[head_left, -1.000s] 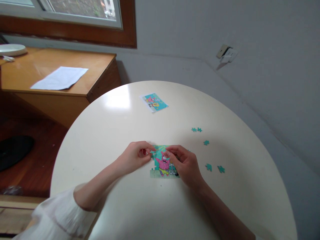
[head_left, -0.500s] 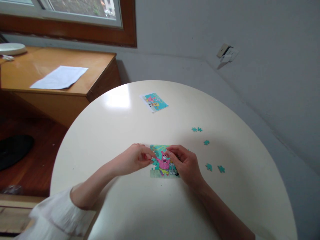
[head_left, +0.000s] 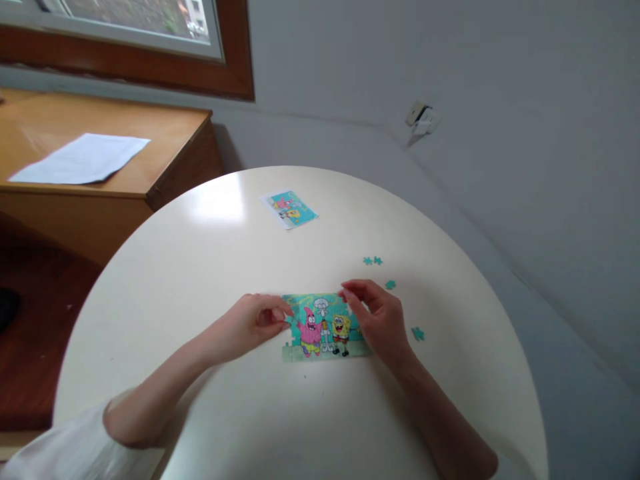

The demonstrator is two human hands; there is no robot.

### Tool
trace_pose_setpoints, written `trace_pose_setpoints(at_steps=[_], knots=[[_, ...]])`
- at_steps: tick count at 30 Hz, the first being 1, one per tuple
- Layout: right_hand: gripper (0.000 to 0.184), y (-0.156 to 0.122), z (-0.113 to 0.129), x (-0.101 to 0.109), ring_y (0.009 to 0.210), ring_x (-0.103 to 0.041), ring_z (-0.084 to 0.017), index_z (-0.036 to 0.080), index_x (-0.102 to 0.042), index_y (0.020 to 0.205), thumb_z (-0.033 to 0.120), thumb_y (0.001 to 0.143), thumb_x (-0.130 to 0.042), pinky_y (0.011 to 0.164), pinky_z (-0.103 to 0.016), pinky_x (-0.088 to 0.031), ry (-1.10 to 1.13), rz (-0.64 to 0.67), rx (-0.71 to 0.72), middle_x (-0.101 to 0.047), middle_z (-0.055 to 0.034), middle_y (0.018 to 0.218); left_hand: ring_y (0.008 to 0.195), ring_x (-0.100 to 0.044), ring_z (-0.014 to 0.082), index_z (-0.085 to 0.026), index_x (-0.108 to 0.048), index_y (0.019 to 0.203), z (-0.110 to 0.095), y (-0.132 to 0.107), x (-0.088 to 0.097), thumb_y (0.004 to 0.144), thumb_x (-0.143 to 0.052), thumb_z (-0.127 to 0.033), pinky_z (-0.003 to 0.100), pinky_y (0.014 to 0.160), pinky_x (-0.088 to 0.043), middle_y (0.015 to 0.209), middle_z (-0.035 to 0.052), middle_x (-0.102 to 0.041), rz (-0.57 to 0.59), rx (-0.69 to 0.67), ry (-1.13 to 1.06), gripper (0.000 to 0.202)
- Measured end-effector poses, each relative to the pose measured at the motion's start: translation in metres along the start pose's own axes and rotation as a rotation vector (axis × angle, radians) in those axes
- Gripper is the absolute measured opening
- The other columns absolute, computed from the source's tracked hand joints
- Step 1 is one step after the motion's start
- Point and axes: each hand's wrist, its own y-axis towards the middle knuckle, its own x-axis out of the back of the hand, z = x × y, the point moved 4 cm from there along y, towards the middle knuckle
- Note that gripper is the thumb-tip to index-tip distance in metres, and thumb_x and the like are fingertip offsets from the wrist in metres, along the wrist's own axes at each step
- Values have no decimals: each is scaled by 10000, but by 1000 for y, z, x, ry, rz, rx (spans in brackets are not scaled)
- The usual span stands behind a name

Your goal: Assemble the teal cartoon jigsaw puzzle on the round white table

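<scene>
A jigsaw puzzle (head_left: 310,328) with pink, yellow and pale cartoon figures on teal lies on the white round table (head_left: 200,280). At its left edge is my left hand (head_left: 263,319), thumb and forefinger closed on a small teal puzzle piece (head_left: 290,322), mostly covered by the fingertips. My right hand (head_left: 377,317) covers the puzzle's right end. Its thumb and forefinger are pinched together at the top edge; anything between them is too small to make out. White gaps show in the puzzle near both hands.
Loose teal pieces lie right of the puzzle: a pair (head_left: 373,261), one piece (head_left: 391,285) and another (head_left: 418,333). Farther back is a printed picture card (head_left: 291,209). A wooden desk (head_left: 175,147) with white paper (head_left: 85,159) stands at left.
The view has turned right, shifting everything left. My right hand has moved right across the puzzle, uncovering the middle and yellow figures. One loose piece near that hand no longer shows.
</scene>
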Motion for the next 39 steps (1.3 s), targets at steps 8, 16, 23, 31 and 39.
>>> trace_pose_setpoints(at_steps=[8, 16, 23, 31, 39], knots=[[268, 27, -55, 63, 745, -586, -207, 125, -651, 907, 279, 739, -510, 753, -390, -487, -594, -188, 37, -639, -119, 887, 567, -519, 106, -149, -575, 773, 8, 5, 4, 736, -564, -347, 211, 551, -415, 588, -6, -577, -196, 58, -75, 201], [287, 29, -78, 71, 844, -587, -217, 162, -694, 929, 168, 753, -468, 811, -389, -481, -675, -47, 29, -607, -110, 949, 613, -555, 129, -157, -573, 761, 4, 4, 17, 715, -559, -329, 231, 572, -428, 605, 5, -596, -418, 53, -45, 178], [183, 31, -79, 81, 744, -599, -174, 187, -677, 807, 166, 724, -516, 742, -345, -509, -611, -24, 28, -616, -59, 866, 607, -556, 125, -158, -570, 759, 6, 5, 13, 713, -562, -323, 226, 570, -422, 623, 11, -608, -392, 64, -79, 171], [84, 34, -85, 81, 702, -586, -166, 168, -611, 747, 158, 690, -551, 697, -334, -507, -610, -37, -74, -575, -65, 852, 608, -564, 127, -155, -576, 752, 5, 4, 13, 696, -559, -328, 227, 573, -434, 623, 13, -613, -397, 69, -88, 183], [62, 32, -86, 83, 662, -566, -165, 177, -591, 718, 217, 702, -547, 668, -345, -501, -595, -63, -58, -564, -63, 809, 638, -593, 140, -151, -565, 774, 1, 4, 13, 731, -522, -332, 244, 598, -455, 651, 32, -636, -388, 36, -73, 191]])
